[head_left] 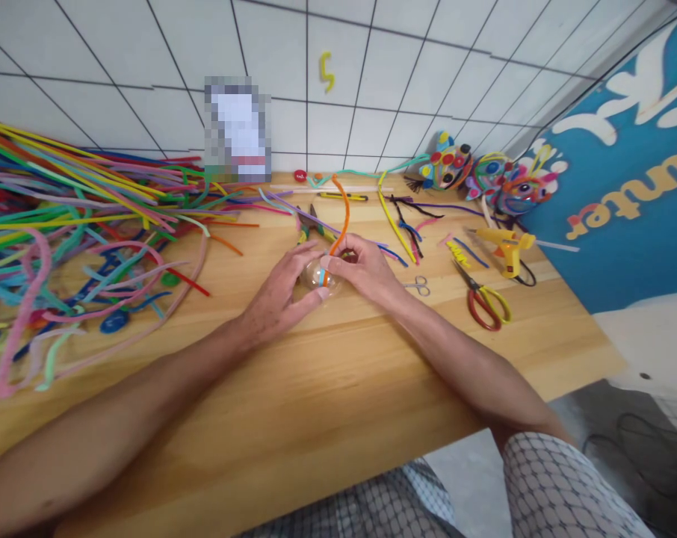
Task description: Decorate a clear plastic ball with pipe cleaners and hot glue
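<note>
Between my two hands, just above the wooden table, is a clear plastic ball (pixel 314 276) with a light-blue and an orange strip across its front. My left hand (pixel 288 288) grips the ball from the left, thumb at its lower edge and fingers over its far side. On the right, my right hand (pixel 362 269) has its fingers closed at an orange pipe cleaner (pixel 345 209), pressing its lower end against the ball. The free length of that pipe cleaner curves up and away behind the hands. Some fingertips are hidden behind the ball.
Many coloured pipe cleaners (pixel 92 194) cover the left side. Pliers (pixel 310 222) and a yellow cutter (pixel 343 196) lie behind my hands. To the right are small scissors (pixel 421 285), red-and-yellow scissors (pixel 481 299), a yellow glue gun (pixel 507 245) and decorated balls (pixel 444 163) near the wall.
</note>
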Demonstrator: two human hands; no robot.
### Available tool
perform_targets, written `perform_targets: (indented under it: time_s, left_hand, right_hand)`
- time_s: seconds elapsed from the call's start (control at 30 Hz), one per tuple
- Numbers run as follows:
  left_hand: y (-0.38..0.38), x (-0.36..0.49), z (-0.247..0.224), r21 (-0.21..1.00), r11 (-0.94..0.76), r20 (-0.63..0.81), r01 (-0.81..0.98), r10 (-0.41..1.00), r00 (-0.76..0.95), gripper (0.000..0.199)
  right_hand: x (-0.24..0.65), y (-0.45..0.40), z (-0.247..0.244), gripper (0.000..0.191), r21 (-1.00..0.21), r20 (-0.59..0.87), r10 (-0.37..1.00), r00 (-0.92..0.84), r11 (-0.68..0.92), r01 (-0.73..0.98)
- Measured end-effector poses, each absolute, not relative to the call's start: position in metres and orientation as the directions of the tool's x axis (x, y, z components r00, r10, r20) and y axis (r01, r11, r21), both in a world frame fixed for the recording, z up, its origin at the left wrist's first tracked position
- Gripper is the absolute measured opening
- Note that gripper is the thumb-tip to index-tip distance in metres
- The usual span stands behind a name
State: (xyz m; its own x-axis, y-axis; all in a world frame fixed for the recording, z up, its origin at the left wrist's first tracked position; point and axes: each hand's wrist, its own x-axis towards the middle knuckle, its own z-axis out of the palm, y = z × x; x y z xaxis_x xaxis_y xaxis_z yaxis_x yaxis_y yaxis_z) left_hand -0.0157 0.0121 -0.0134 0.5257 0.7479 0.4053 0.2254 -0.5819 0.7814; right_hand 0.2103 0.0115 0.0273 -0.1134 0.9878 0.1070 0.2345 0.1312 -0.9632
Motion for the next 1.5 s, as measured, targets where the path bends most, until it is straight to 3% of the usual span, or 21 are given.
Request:
perform_targets:
  time_s: [0.17,0.47,1.07,1.5]
  left_hand:
    - [0.012,-0.016,-0.012,0.791,-0.516,0.327,0.329,0.81,0.486,0.06]
    - [0.011,-0.01,-0.016,0.801,-0.557,0.405,0.22,0.774,0.486,0.054]
    - [0.006,-0.003,-0.014,0.812,-0.539,0.406,0.225,0.798,0.444,0.047]
    - [0.004,-0.002,-0.016,0.836,-0.512,0.391,0.195,0.807,0.443,0.045]
  right_hand:
    - [0.208,0.01,0.029,0.05,-0.96,0.12,0.984,-0.135,0.15,0.236]
    - [0.21,0.008,0.032,0.053,-0.99,0.024,0.99,-0.138,0.043,0.137]
    - [0.206,0.003,0.032,0.044,-0.948,0.181,0.975,-0.129,0.208,0.241]
    - [0.207,0.003,0.028,0.051,-0.956,0.16,0.984,-0.084,0.175,0.235]
